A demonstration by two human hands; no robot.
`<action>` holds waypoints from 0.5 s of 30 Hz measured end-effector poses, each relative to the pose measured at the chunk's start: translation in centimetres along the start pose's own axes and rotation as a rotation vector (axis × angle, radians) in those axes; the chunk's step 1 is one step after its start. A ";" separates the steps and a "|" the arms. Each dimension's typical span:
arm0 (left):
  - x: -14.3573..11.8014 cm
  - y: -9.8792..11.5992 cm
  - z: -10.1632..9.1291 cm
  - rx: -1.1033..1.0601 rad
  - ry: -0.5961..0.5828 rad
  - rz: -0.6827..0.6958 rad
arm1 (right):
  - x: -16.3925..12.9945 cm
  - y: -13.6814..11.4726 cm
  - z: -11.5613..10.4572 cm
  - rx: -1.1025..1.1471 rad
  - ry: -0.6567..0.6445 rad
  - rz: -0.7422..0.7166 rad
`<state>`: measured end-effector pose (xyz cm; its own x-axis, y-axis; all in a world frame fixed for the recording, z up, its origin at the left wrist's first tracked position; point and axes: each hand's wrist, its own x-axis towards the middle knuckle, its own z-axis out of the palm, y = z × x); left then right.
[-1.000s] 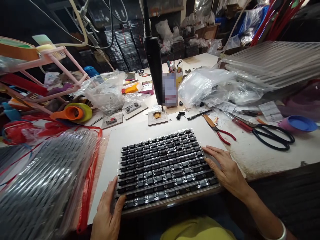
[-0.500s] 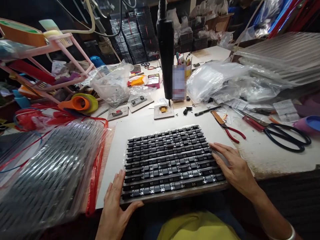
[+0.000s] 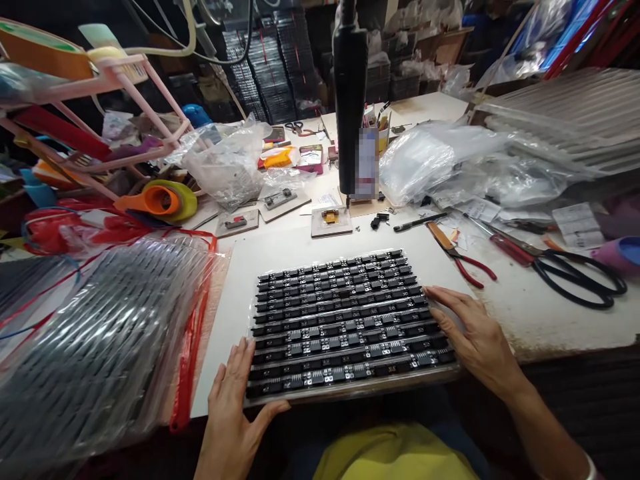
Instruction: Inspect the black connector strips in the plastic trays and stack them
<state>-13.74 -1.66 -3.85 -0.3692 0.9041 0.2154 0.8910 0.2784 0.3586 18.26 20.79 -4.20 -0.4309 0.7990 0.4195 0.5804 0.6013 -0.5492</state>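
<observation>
A clear plastic tray (image 3: 350,395) lies on the white board in front of me, filled with rows of small black circuit-board parts (image 3: 345,320). My left hand (image 3: 233,393) rests against its left edge, fingers stretched forward and thumb spread along the front edge. On the other side my right hand (image 3: 473,333) lies along the right edge, fingers extended and touching the rim. Neither hand is closed round anything. Beyond the tray hangs a black electric screwdriver (image 3: 351,107), its tip above a small fixture block (image 3: 331,222) with a gold-coloured piece.
Stacked filled trays (image 3: 95,333) in plastic, beside red straps (image 3: 187,360), lie to the left. Red-handled pliers (image 3: 463,257) and black scissors (image 3: 575,277) lie at the right. Plastic bags (image 3: 435,160), a pink rack (image 3: 150,113) and two more fixture blocks (image 3: 285,202) stand further back.
The whole view has shifted slightly, with things appearing a little further right. Both hands stay at the tray's edges, and the tray keeps its place on the board.
</observation>
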 end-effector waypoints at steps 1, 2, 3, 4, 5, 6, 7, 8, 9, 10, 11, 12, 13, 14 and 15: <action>0.1 -0.1 0.1 0.008 0.007 0.006 | 0.1 0.0 0.0 -0.009 -0.005 -0.006; 0.2 -0.2 0.3 0.017 0.013 0.010 | 0.2 0.0 0.0 -0.024 -0.017 -0.015; 0.3 -0.4 0.4 0.027 0.017 0.013 | 0.3 0.0 0.0 -0.041 -0.035 -0.027; 0.4 -0.6 0.5 0.037 0.020 0.016 | 0.4 -0.1 0.0 -0.061 -0.057 -0.041; 0.5 -0.8 0.6 0.043 0.017 0.018 | 0.5 -0.1 0.0 -0.080 -0.083 -0.057; 0.6 -0.9 0.6 0.046 0.008 0.018 | 0.6 -0.1 0.1 -0.095 -0.108 -0.072; 0.6 -1.1 0.5 0.045 -0.003 0.019 | 0.7 -0.2 0.1 -0.105 -0.127 -0.082; 0.7 -1.1 0.4 0.043 -0.015 0.020 | 0.7 -0.2 0.1 -0.109 -0.138 -0.085; 0.8 -1.0 0.3 0.042 -0.024 0.019 | 0.7 -0.2 0.1 -0.107 -0.142 -0.083; 1.0 -0.7 0.1 0.045 -0.030 0.018 | 0.7 -0.3 0.0 -0.101 -0.140 -0.076; 1.2 -0.2 -0.1 0.051 -0.032 0.019 | 0.7 -0.3 0.0 -0.089 -0.135 -0.066; 1.4 0.4 -0.3 0.059 -0.029 0.026 | 0.7 -0.2 0.0 -0.076 -0.128 -0.057; 1.8 1.3 -0.5 0.069 -0.024 0.040 | 0.7 -0.2 0.0 -0.064 -0.120 -0.047; 2.3 2.3 -0.6 0.078 -0.020 0.062 | 0.7 -0.2 0.0 -0.053 -0.112 -0.040; 2.9 3.5 -0.6 0.087 -0.018 0.094 | 0.7 -0.2 0.0 -0.044 -0.103 -0.036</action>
<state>-11.88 1.78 -1.44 -0.2787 0.9329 0.2282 0.9414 0.2183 0.2573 17.85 21.25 -3.82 -0.5195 0.7748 0.3602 0.5924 0.6304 -0.5016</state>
